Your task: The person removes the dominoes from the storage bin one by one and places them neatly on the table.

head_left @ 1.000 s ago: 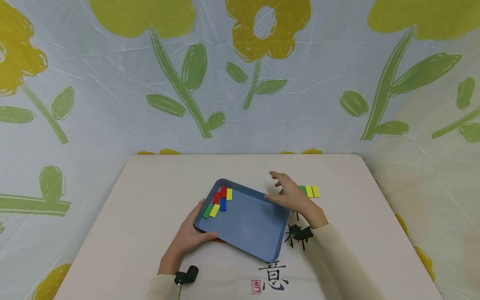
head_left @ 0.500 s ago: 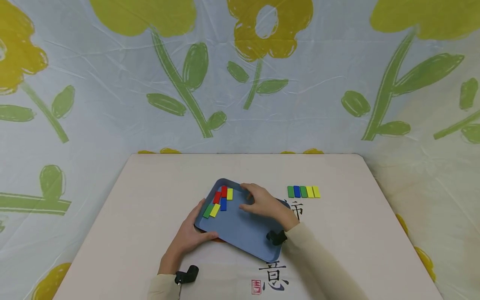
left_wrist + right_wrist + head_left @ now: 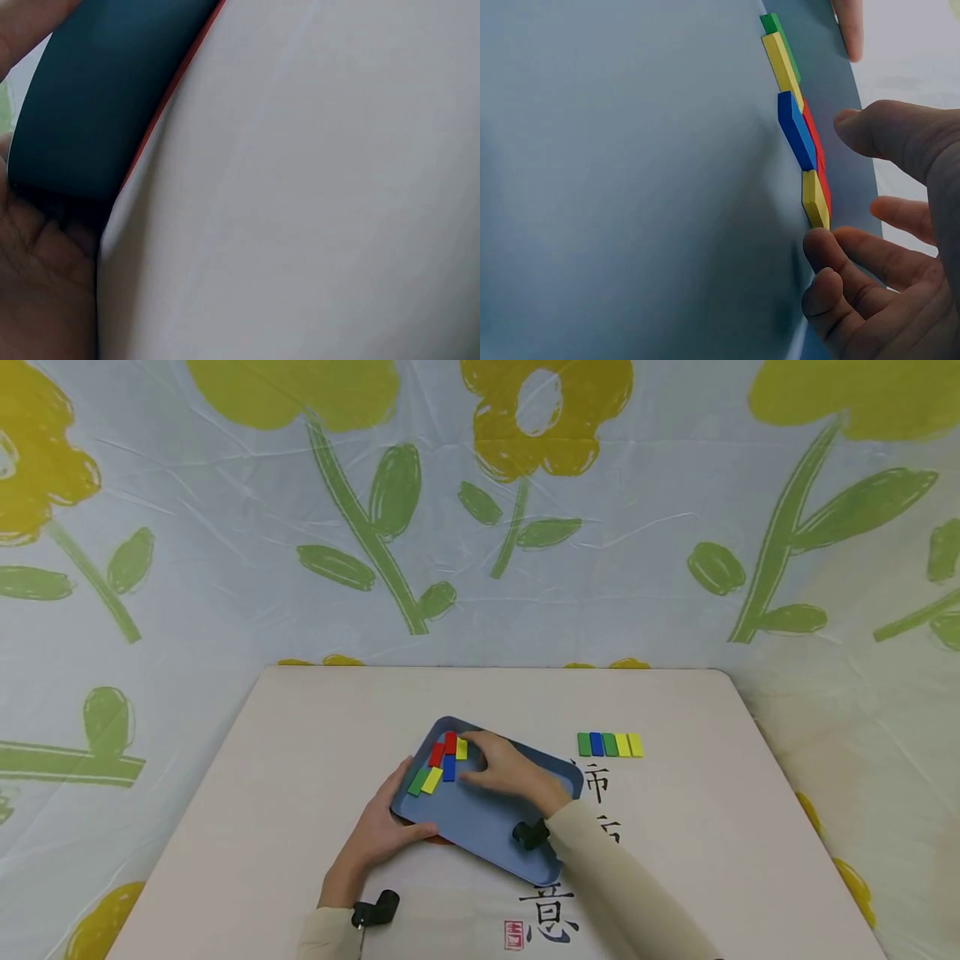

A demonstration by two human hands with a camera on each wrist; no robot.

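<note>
A blue-grey tray (image 3: 480,831) lies slantwise on the table. My left hand (image 3: 378,827) grips its left corner, thumb along the near edge, fingers on the left side. Over the tray reaches my right hand (image 3: 510,768), thumb and fingers spread apart with nothing between them. Its fingertips are right at a yellow block (image 3: 815,199) in the right wrist view. Grouped with that block at the tray's left end are a blue block (image 3: 449,768), two red blocks (image 3: 437,754), a green block (image 3: 418,782) and a second yellow block (image 3: 431,781).
Right of the tray, several green, blue and yellow blocks (image 3: 610,745) stand in a row on the table (image 3: 712,827). Black brush characters (image 3: 550,914) mark the cloth in front. A red edge (image 3: 169,94) shows under the tray. A flowered curtain (image 3: 600,585) hangs behind.
My right hand has moved left from beside the block row, across the tray to the grouped blocks, uncovering the row. My left hand and the tray have stayed put.
</note>
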